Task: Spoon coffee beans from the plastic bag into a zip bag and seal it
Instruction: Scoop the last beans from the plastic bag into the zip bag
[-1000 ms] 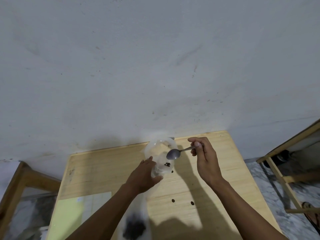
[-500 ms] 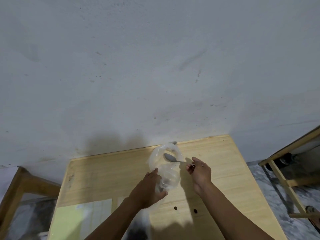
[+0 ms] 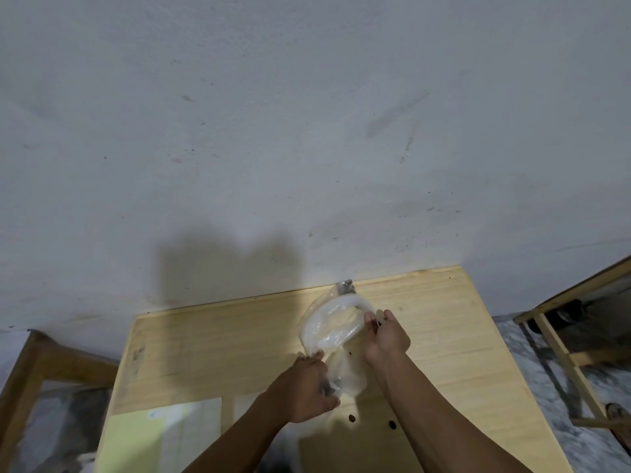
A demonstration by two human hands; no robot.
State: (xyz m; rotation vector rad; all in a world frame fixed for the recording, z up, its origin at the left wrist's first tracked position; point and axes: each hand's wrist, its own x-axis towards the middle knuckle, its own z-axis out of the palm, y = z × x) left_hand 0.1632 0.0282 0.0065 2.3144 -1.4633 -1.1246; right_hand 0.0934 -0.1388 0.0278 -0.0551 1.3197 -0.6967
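Bare table (image 3: 218, 339) left of the zip bag (image 3: 333, 327) lies open; wall (image 3: 307, 131) blocks behind; 2 beans (image 3: 352, 418) near front edge.

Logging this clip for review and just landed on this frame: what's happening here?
A person stands at a wooden table holding a clear zip bag with both hands. The left hand grips its lower part; the right hand pinches the open top edge along with what looks like a spoon handle. A few coffee beans lie loose on the table. The bag's mouth gapes, not yet sealed.
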